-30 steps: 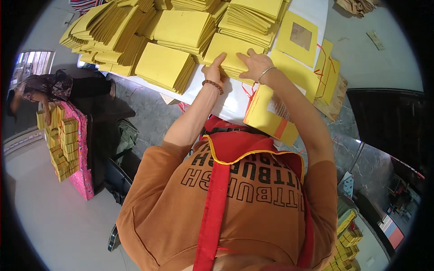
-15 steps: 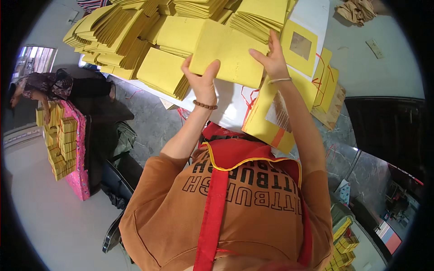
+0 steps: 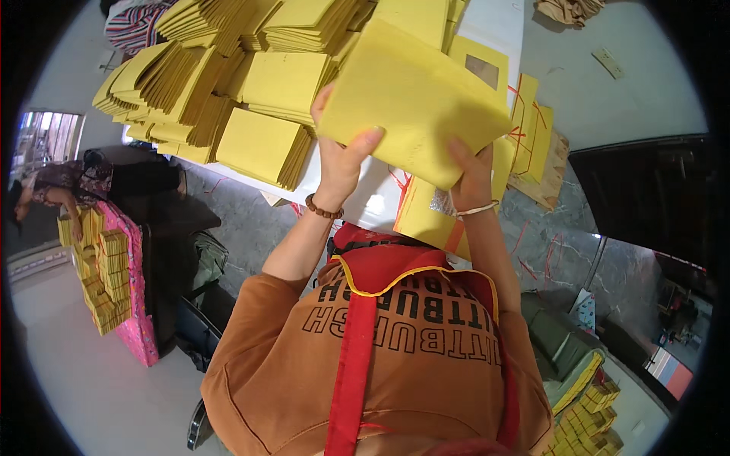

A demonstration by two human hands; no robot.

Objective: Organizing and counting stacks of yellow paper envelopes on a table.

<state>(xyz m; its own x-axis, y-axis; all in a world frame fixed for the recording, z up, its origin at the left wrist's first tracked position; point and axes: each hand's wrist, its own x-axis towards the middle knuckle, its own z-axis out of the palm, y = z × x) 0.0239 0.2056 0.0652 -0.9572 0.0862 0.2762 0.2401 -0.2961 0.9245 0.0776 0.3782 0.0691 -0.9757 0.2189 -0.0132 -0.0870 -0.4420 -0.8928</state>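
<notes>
Between my two hands I hold a yellow paper stack (image 3: 414,99), raised and tilted above the table. My left hand (image 3: 342,159) grips its near left corner, the thumb on top and the fingers partly hidden behind. At the near right edge my right hand (image 3: 473,178) pinches it, thumb on top, its other fingers hidden underneath. Left of the held stack lie folded yellow paper stacks (image 3: 262,140) in rows. Below my right hand a yellow bundle (image 3: 426,224) with an orange-red band lies at the table's near edge. A yellow sheet with a greyish square (image 3: 480,70) sits behind.
The white table (image 3: 494,23) carries many yellow piles. At its right side stand bundles tied with red string (image 3: 538,140). On the far left a person (image 3: 72,178) reaches to yellow bundles (image 3: 114,266) on a pink-covered surface (image 3: 138,304). More bundles (image 3: 589,425) sit lower right.
The yellow paper stack has come up off the table toward me and tilted. My right hand has moved down and closed on its near right edge; its fingers were spread before.
</notes>
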